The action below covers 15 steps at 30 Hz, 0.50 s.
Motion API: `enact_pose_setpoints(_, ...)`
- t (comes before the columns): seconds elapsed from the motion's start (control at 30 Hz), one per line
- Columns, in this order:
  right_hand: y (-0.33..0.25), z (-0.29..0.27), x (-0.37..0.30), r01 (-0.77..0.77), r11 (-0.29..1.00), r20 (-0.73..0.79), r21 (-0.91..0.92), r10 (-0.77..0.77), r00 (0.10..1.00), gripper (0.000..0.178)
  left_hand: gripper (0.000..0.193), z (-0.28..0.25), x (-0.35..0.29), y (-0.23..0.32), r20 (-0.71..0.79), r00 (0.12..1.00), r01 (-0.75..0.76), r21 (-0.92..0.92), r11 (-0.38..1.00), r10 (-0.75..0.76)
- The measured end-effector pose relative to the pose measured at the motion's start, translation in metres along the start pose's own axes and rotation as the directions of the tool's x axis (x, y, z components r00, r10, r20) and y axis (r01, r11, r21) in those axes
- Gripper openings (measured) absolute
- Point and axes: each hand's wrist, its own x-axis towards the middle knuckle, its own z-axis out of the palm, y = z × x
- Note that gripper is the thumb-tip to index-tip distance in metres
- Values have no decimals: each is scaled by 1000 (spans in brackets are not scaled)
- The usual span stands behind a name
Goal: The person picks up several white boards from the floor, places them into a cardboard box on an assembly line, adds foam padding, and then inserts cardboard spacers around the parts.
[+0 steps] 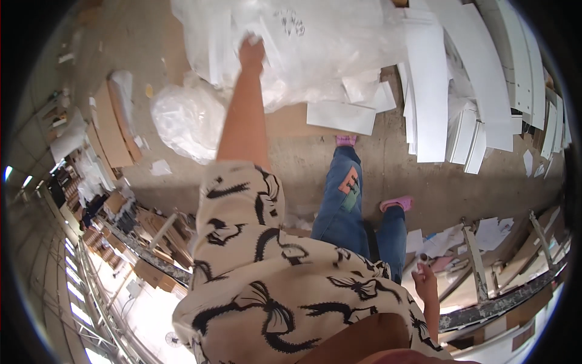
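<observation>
The translucent plastic sheeting [339, 60] lies heaped over the brown cardboard [285, 124], short of its near edge. The left hand [251, 53] is down on it, fingers apparently curled, but blur hides whether they grip anything; a hard pull on so thin a film could tear it. A white panel [341, 117] lies at the cardboard's near right corner, beside the sheeting, and might slide if the film dragged it. Just beside the panel, a pink shoe [345, 141] could catch or slip on its edge. The right hand [425, 280] hangs low near a metal rail [477, 267], its grip impossible to tell; swinging back, it might knock the metal.
</observation>
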Motion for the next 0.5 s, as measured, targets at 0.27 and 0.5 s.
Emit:
enact_pose_setpoints(0.27,-189,2,62,87,906,-112,414,-44,993,28,59,65,99,27,-126,970,182,-180,967,-206)
enact_pose_setpoints(0.5,-134,24,89,87,992,24,-92,-85,996,31,29,80,76,-2,224,930,358,-360,862,-292)
